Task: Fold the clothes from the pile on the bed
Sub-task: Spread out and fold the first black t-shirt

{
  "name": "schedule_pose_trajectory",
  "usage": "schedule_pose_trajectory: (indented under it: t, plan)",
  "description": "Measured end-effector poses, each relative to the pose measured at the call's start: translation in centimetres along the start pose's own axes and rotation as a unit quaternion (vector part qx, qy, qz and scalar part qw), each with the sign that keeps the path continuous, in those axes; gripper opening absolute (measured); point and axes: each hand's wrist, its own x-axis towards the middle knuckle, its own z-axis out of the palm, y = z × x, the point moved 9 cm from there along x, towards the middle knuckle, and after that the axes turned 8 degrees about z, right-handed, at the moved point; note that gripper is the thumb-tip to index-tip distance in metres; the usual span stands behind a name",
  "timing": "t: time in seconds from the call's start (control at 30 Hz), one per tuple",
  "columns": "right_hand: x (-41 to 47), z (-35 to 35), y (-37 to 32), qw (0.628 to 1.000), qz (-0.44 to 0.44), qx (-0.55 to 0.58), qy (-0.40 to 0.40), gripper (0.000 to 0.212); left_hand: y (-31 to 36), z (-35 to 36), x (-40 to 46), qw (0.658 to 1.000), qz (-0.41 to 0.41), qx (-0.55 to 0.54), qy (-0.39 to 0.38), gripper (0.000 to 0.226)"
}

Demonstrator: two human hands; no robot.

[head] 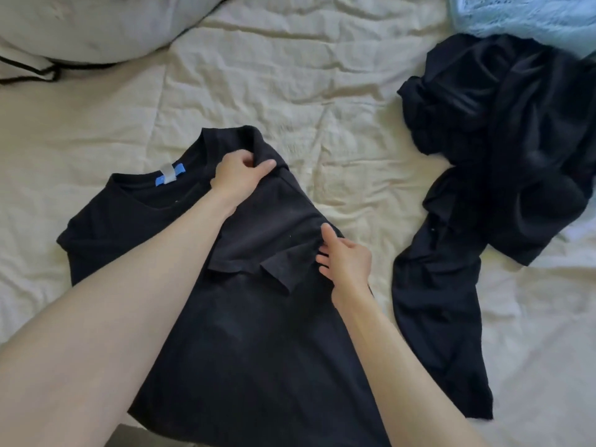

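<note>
No readable text, brand, number or sign appears anywhere in the head-camera view. The one label in sight is a small neck tag [170, 178] sewn inside the collar of the black T-shirt [251, 333] spread on the bed: a blue tab with a pale grey tab lying across it, both apparently blank, with no letters or figures that can be made out.
</note>
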Motion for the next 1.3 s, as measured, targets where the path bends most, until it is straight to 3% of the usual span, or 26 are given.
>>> schedule_pose_trajectory:
  t: [0.1,0.2,0.3,0.4,0.5,0.6,0.73,0.83,0.9,0.97,1.03,1.1,1.17,1.23,1.3]
  plan:
    - [1.1,0.4,0.8,0.989,0.076,0.128,-0.026,0.014,2.0,0.6,1.3,0.994,0.01,-0.113,-0.003,0.031]
    - [1.1,-0.1,1.7,0.985,0.058,0.162,-0.029,0.01,2.8,1.3,2.6,0.977,-0.004,-0.213,0.014,0.014]
    - [1.1,-0.2,2.1,0.977,0.042,0.197,-0.066,0.006,2.5,2.1,3.0,0.977,-0.009,-0.211,0.007,0.045]
    - [1.0,0.5,2.2,0.993,0.029,0.061,-0.094,0.023,2.1,1.8,2.4,0.986,0.034,-0.162,0.018,0.049]
    - [0.4,1.4,2.5,0.991,0.032,-0.083,-0.104,0.013,0.9,0.3,1.0,0.994,0.079,0.019,0.067,0.034]
    - [0.4,0.8,2.4,0.987,0.008,-0.149,-0.066,0.011,-0.6,0.0,-0.1,0.987,0.092,0.116,0.064,0.025]
    - [0.4,0.1,2.7,0.981,-0.027,-0.187,-0.036,0.019,-1.1,-0.6,0.4,0.99,0.069,0.092,0.075,0.022]
    - [0.2,-0.5,2.9,0.982,-0.039,-0.184,-0.023,0.011,-1.4,-0.7,-0.2,0.992,0.065,0.07,0.079,0.026]
    - [-0.5,-0.9,2.1,0.967,-0.099,-0.234,0.007,0.014,-1.4,-0.6,-1.1,0.991,0.079,0.069,0.08,0.03]
    - [-2.4,-1.3,-0.2,0.905,-0.259,-0.327,0.078,0.016,-1.0,-1.2,-2.6,0.984,0.113,0.092,0.1,0.039]
    - [-5.2,-0.4,-2.4,0.792,-0.446,-0.396,0.133,0.02,-0.1,-1.8,-5.0,0.956,0.195,0.167,0.142,0.044]
    - [-6.7,1.4,-2.9,0.698,-0.551,-0.439,0.131,0.028,0.3,-0.7,-8.2,0.911,0.278,0.269,0.141,0.046]
    - [-6.5,3.7,-2.2,0.637,-0.572,-0.51,0.085,0.039,-1.1,2.1,-10.4,0.873,0.317,0.368,0.048,0.048]
    - [-5.5,5.2,-0.6,0.59,-0.551,-0.589,0.045,0.046,-4.2,4.0,-11.0,0.853,0.277,0.439,-0.048,0.052]
    - [-4.3,4.9,1.0,0.554,-0.521,-0.649,0.032,0.049,-6.0,3.8,-10.7,0.854,0.233,0.461,-0.07,0.054]
